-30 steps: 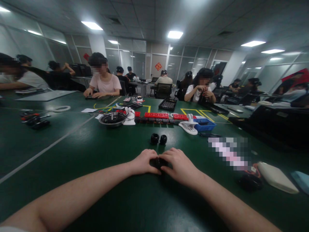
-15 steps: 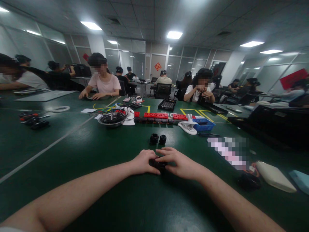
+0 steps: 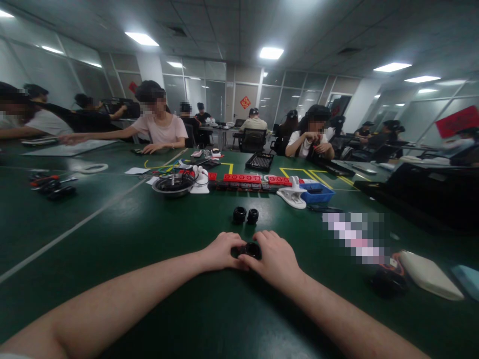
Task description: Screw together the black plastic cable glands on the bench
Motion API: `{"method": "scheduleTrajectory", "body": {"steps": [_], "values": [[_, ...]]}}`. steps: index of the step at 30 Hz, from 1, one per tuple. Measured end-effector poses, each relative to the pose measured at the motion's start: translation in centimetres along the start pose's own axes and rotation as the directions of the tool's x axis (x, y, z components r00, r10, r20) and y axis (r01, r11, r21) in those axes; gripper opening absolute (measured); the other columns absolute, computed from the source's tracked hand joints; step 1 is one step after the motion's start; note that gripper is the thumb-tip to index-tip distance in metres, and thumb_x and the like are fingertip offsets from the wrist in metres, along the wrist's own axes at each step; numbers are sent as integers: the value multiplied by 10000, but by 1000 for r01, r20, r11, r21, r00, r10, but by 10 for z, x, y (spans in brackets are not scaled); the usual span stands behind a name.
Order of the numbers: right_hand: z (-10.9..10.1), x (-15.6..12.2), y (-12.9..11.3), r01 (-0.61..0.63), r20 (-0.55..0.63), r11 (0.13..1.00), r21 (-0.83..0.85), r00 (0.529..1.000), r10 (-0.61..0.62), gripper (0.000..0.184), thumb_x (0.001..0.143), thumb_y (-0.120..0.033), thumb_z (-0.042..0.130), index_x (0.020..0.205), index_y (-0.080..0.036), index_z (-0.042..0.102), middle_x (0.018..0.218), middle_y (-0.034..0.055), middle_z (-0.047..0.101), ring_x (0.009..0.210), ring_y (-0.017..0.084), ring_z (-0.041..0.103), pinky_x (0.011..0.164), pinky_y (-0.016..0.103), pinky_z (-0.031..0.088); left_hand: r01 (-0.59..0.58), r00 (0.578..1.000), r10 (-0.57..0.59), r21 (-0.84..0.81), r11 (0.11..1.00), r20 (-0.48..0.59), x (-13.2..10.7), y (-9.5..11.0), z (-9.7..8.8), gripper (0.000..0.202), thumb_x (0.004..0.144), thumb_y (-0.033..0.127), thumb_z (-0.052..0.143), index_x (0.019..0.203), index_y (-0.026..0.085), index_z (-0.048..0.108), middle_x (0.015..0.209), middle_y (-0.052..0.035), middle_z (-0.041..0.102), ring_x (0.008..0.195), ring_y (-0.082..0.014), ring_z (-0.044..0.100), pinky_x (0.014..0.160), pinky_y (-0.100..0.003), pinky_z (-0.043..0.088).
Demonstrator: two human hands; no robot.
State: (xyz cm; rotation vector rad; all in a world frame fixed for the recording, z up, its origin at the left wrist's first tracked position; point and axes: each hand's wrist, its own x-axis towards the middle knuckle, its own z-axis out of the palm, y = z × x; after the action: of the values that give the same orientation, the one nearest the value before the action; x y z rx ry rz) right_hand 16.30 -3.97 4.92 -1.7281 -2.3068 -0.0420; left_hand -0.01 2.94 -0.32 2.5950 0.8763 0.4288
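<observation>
Both of my hands meet low over the green table (image 3: 160, 234). My left hand (image 3: 221, 251) is closed, thumb and fingers curled round the left side of a black round fitting (image 3: 253, 250). From the other side, my right hand (image 3: 276, 257) grips the same fitting between thumb and fingers. Its open ring faces upward; my fingers hide the rest, and I cannot tell whether it is one part or two. Just beyond my hands, two similar black fittings (image 3: 239, 215) stand upright side by side.
Past the fittings lie a row of red-and-black blocks (image 3: 242, 178), a metal bowl (image 3: 172, 193) of cables, a white clip (image 3: 294, 195) and a blue tray (image 3: 317, 193). Hand tools (image 3: 52, 187) lie left; a cream-coloured case (image 3: 430, 275) is at right. Co-workers sit across the table.
My right hand has turned and closed onto the fitting, its fingers no longer spread above it. My left hand has stayed nearly still. A co-worker across the table has stretched an arm sideways.
</observation>
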Motion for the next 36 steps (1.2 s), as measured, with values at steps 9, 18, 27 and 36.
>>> {"method": "scheduleTrajectory", "body": {"steps": [9,18,27,36], "values": [[-9,0,3,206,77,967,148,973,-219,270,741,-279,570,982,-158,583,891,78,573,834,201,509,731,320,419,7,1000,-7,-1,1000,7,-1,1,0,353,662,480,650,860,190,608,851,6,563,821,-179,510,742,-281,341],[-18,2,14,362,129,823,437,881,-456,518,668,-51,478,1166,-191,501,1195,60,528,1145,217,404,1001,423,261,-6,1000,6,2,1000,-1,0,0,-1,424,615,539,672,872,206,620,840,9,569,810,-186,518,708,-277,343],[-9,-5,12,322,165,801,505,875,-455,444,606,-60,443,970,-248,614,1375,4,323,1289,280,180,1008,576,53,6,1000,-4,-95,995,23,-1,2,-1,399,649,487,663,951,231,624,936,2,600,854,-195,532,749,-289,368],[8,-3,16,10,-211,925,381,974,77,291,748,-344,514,964,-152,484,928,97,545,856,227,517,746,377,425,26,999,-25,-41,999,43,-1,6,-8,417,613,504,691,917,230,610,870,11,571,861,-196,510,747,-287,336]]}}
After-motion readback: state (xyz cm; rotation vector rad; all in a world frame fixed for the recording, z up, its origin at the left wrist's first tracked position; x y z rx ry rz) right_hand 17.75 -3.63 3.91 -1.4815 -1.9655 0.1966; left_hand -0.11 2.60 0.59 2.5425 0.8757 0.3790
